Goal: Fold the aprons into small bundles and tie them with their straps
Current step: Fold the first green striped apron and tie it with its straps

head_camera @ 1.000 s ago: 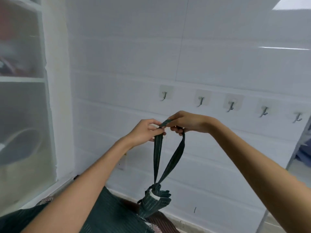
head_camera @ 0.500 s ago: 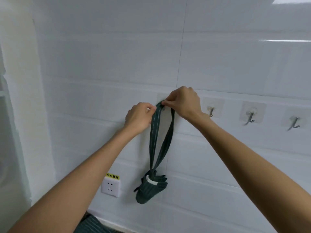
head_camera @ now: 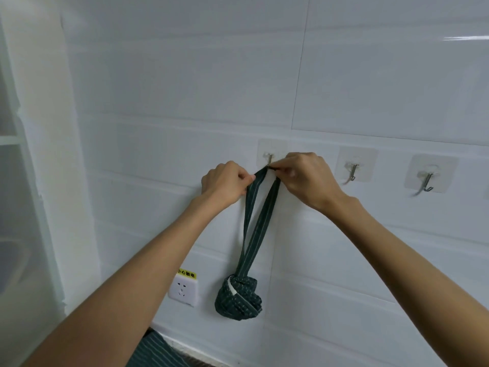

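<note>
A dark green striped apron bundle (head_camera: 238,298) hangs against the white tiled wall from its strap loop (head_camera: 258,221). The top of the loop sits at the leftmost wall hook (head_camera: 270,158). My left hand (head_camera: 225,182) pinches the left side of the strap just below the hook. My right hand (head_camera: 307,176) pinches the strap's top right at the hook. Both hands are closed on the strap.
Two more metal hooks (head_camera: 353,172) (head_camera: 426,182) on clear adhesive pads line the wall to the right. A white socket (head_camera: 183,290) with a yellow label sits left of the bundle. More striped green cloth (head_camera: 156,350) lies at the bottom edge. A white cabinet frame (head_camera: 34,154) stands left.
Both hands lifted the strap loop up to the leftmost hook, and the bundle rose off the cloth below to hang against the wall. The view moved closer to the wall.
</note>
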A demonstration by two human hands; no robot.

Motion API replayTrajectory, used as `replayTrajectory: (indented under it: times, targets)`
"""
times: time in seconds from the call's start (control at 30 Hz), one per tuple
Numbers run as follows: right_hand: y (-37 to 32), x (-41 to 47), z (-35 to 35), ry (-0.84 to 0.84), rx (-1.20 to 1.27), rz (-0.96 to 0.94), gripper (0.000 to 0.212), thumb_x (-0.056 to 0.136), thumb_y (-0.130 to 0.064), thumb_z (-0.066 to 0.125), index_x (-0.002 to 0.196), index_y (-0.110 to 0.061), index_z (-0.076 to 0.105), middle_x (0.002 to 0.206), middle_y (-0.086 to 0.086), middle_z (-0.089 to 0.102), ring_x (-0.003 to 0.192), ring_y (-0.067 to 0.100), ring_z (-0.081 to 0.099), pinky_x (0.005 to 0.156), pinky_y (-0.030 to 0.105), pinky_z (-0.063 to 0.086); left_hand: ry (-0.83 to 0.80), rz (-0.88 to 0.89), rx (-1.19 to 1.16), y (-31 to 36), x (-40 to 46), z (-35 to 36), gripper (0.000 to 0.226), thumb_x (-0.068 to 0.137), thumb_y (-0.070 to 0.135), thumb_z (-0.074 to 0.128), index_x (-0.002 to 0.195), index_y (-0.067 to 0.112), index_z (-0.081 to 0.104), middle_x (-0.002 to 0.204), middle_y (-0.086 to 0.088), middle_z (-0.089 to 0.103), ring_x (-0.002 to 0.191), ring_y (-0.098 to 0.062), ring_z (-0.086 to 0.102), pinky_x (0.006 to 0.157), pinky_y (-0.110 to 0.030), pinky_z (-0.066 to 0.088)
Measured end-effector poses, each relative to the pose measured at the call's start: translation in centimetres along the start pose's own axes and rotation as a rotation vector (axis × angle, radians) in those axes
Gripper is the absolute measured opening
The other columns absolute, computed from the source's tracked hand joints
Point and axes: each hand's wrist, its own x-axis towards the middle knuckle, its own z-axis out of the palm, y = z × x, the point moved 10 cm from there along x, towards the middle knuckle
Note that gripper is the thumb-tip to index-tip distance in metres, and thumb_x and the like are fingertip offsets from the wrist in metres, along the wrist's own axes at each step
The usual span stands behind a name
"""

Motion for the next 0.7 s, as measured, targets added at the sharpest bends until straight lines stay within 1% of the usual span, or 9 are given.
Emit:
replayTrajectory:
  times: [0.1, 0.17, 0.27, 0.37, 0.43, 0.47, 0.57, 0.63, 0.7]
  targets:
    - [1.2, -0.5, -0.5, 0.118, 0.007, 0.130, 0.015, 0.088, -0.025, 0.064, 0.088, -0.014, 0.074, 0.081, 0.002, 0.071, 0.075, 0.023, 0.064, 0.066, 0.035, 0.051, -0.023, 0.015, 0.020, 0.3, -0.1, 0.7, 0.032, 0.093, 0.040, 0.052, 0.083, 0.019, 0.073, 0.072, 0.005, 0.070, 0.076, -0.016, 0.065, 0.063, -0.025, 0.044]
    - [1.0, -0.7, 0.2, 0.121, 0.013, 0.151, 0.018, 0.090, -0.025, 0.060, 0.087, -0.013, 0.073, 0.082, 0.002, 0.071, 0.075, 0.023, 0.064, 0.064, 0.033, 0.049, -0.035, 0.011, 0.029, 0.4, -0.3, 1.0, 0.032, 0.092, 0.040, 0.052, 0.081, 0.019, 0.073, 0.070, 0.005, 0.070, 0.076, -0.016, 0.065, 0.064, -0.025, 0.044]
    - [0.0, -2.1, 1.2, 0.094, 0.090, 0.141, 0.023, 0.095, -0.023, 0.050, 0.100, -0.015, 0.071, 0.085, 0.002, 0.070, 0.076, 0.022, 0.064, 0.065, 0.034, 0.050, -0.013, -0.006, -0.049, 0.1, -0.9, 1.1, 0.029, 0.092, 0.041, 0.053, 0.083, 0.022, 0.073, 0.072, 0.006, 0.071, 0.076, -0.014, 0.066, 0.066, -0.024, 0.045]
    - [1.5, -7.1, 2.4, 0.051, 0.300, 0.253, 0.023, 0.095, -0.025, 0.051, 0.110, -0.021, 0.067, 0.082, -0.002, 0.070, 0.070, 0.012, 0.066, 0.069, 0.032, 0.053, 0.014, -0.037, -0.204, -1.7, -3.3, 2.5, 0.025, 0.088, 0.046, 0.055, 0.093, 0.027, 0.071, 0.085, 0.011, 0.072, 0.081, -0.009, 0.066, 0.079, -0.030, 0.050]
    - [2.9, -12.2, 5.2, -0.073, 0.344, 0.340, 0.019, 0.092, -0.020, 0.053, 0.104, -0.023, 0.067, 0.082, -0.006, 0.070, 0.068, 0.007, 0.066, 0.071, 0.033, 0.055, -0.092, -0.082, -0.200, -4.6, -6.0, 5.5, 0.029, 0.084, 0.052, 0.059, 0.100, 0.030, 0.067, 0.096, 0.012, 0.070, 0.089, -0.010, 0.065, 0.084, -0.030, 0.049]
    - [3.4, -15.0, 7.3, -0.185, 0.336, 0.376, 0.021, 0.089, -0.017, 0.054, 0.105, -0.024, 0.065, 0.087, -0.007, 0.070, 0.071, 0.007, 0.065, 0.073, 0.034, 0.055, -0.209, -0.101, -0.165, -6.1, -7.9, 7.6, 0.034, 0.081, 0.053, 0.063, 0.105, 0.029, 0.064, 0.102, 0.012, 0.068, 0.095, -0.011, 0.064, 0.087, -0.030, 0.047]
    - [2.5, -22.0, 14.0, -0.583, 0.365, 0.395, 0.052, 0.083, -0.012, 0.058, 0.132, -0.024, 0.045, 0.125, -0.004, 0.059, 0.096, 0.011, 0.062, 0.087, 0.036, 0.052, -0.597, -0.153, -0.079, -9.6, -14.1, 14.7, 0.065, 0.071, 0.046, 0.076, 0.127, 0.023, 0.050, 0.120, 0.006, 0.058, 0.108, -0.014, 0.058, 0.097, -0.033, 0.045]
    - [0.6, -24.4, 16.9, -0.698, 0.447, 0.370, 0.073, 0.083, -0.015, 0.062, 0.145, -0.024, 0.025, 0.143, -0.002, 0.042, 0.104, 0.015, 0.057, 0.092, 0.036, 0.048, -0.646, -0.155, -0.086, -10.6, -16.3, 17.7, 0.075, 0.069, 0.039, 0.080, 0.131, 0.020, 0.044, 0.125, 0.004, 0.054, 0.110, -0.017, 0.057, 0.098, -0.037, 0.046]
    - [-0.4, -24.1, 18.0, -0.674, 0.505, 0.373, 0.077, 0.083, -0.017, 0.063, 0.146, -0.024, 0.020, 0.147, -0.002, 0.035, 0.103, 0.019, 0.056, 0.093, 0.036, 0.046, -0.565, -0.172, -0.201, -11.2, -16.6, 18.7, 0.069, 0.070, 0.033, 0.080, 0.128, 0.019, 0.045, 0.127, 0.001, 0.054, 0.107, -0.017, 0.058, 0.096, -0.039, 0.047]
